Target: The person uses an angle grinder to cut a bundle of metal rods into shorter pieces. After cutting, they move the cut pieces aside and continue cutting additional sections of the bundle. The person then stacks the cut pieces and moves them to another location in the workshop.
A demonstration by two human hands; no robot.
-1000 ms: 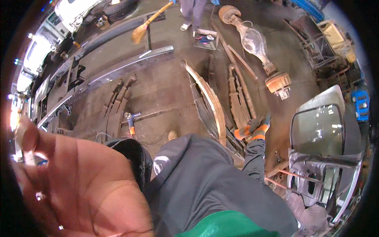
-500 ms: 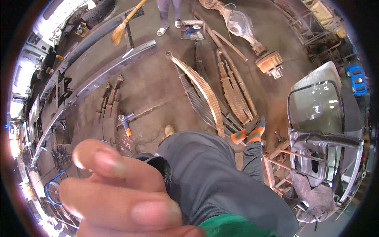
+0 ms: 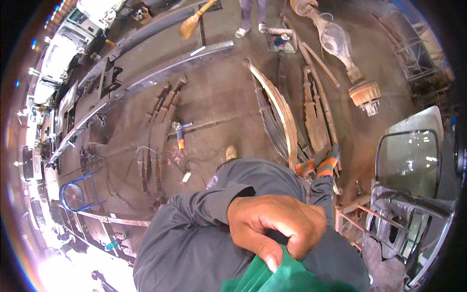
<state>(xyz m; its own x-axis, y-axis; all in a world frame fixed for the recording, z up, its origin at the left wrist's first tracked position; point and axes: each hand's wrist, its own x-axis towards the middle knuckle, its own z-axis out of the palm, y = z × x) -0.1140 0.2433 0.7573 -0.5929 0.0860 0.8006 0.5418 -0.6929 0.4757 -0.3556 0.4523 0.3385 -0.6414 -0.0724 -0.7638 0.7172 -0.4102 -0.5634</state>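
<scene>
My bare left hand (image 3: pixel 275 224) comes in from the left in a grey sleeve. Its thumb and fingers pinch a fold of green cloth (image 3: pixel 272 275) at the lower edge, close to my body. Farther out on the right, my right hand (image 3: pixel 331 163) wears an orange and grey work glove. A second such glove (image 3: pixel 305 168) sticks out leftward from it, apparently held by its finger end; the fingers' grip is small and partly hidden. Just beyond the gloves lie the near ends of a rusty leaf spring (image 3: pixel 316 121) and a paler curved leaf spring (image 3: pixel 279 107).
An orange and blue power tool (image 3: pixel 180 136) lies on the floor by more leaf springs (image 3: pixel 158 126), with a cable nearby. An axle housing (image 3: pixel 335 41) is at the far right. A framed glass pane (image 3: pixel 408 158) leans at the right. A person (image 3: pixel 253 14) stands beyond a parts tray (image 3: pixel 282 41).
My left hand has dropped from close before the camera to the green cloth and pinches it. The view has shifted, so the floor things sit farther right. My right hand stays by the springs.
</scene>
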